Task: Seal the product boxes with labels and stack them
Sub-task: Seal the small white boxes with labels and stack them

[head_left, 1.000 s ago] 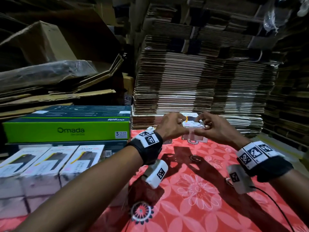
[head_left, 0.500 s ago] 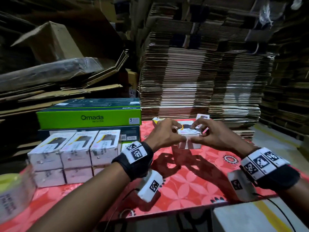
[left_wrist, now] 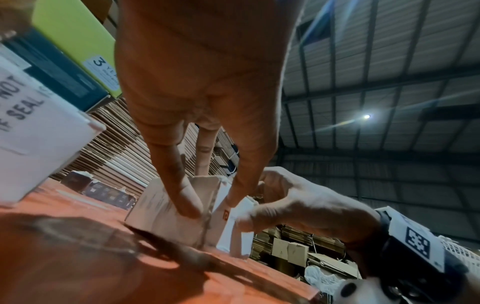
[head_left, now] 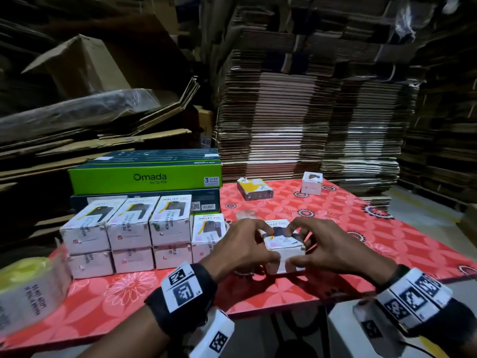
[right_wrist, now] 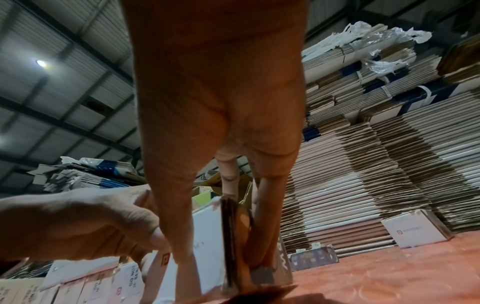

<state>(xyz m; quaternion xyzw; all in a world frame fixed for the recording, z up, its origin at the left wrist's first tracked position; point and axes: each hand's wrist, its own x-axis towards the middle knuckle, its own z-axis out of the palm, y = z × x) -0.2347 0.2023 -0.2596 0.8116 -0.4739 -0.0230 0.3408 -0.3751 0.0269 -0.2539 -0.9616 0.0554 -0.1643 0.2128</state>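
A white product box (head_left: pixel 284 244) stands on the red flowered table (head_left: pixel 387 244) close to its near edge. My left hand (head_left: pixel 259 245) grips the box's left side, with a fingertip on top and the thumb on the front face. My right hand (head_left: pixel 304 245) grips its right side the same way. In the left wrist view my left hand (left_wrist: pixel 211 203) presses on the box (left_wrist: pixel 166 209). The right wrist view has my right hand (right_wrist: pixel 226 253) pinching the box (right_wrist: pixel 205 230) by its edge. Sealed boxes (head_left: pixel 129 228) are stacked two high at the left.
A roll of labels (head_left: pixel 28 293) lies at the table's near left corner. A green Omada carton (head_left: pixel 144 175) sits on a dark carton behind the stack. A yellow box (head_left: pixel 254 188) and a small white box (head_left: pixel 311 183) stand at the far edge. Flat cardboard is piled behind.
Both hands have brought the box from the far side of the table toward me and down onto its near part. The view has tilted down, showing more of the table.
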